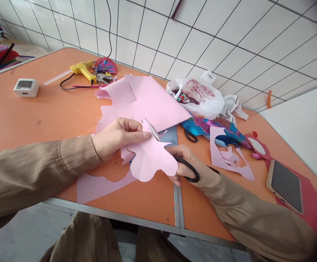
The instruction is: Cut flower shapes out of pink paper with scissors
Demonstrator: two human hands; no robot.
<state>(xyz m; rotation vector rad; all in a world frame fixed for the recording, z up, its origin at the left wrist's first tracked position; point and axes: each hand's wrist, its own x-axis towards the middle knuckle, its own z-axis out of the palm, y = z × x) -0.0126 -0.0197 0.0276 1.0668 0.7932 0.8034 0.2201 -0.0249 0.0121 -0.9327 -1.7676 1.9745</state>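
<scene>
Trimming around a pink cutout (154, 158)

I have the left hand (117, 135) pinching it, thumb against fingers; most of it spreads just right of that hand. The right hand (185, 152) curls round the handle of the scissors (153, 131), blades at the upper edge. I judge edge-cutting is in hand; the next move calls for a steady pinch, thumb clear.

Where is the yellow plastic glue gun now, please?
In the head view, the yellow glue gun lies left of centre, toward the back of the orange tabletop, beside a bunch of metal keys and right of a white boxy device.
</scene>
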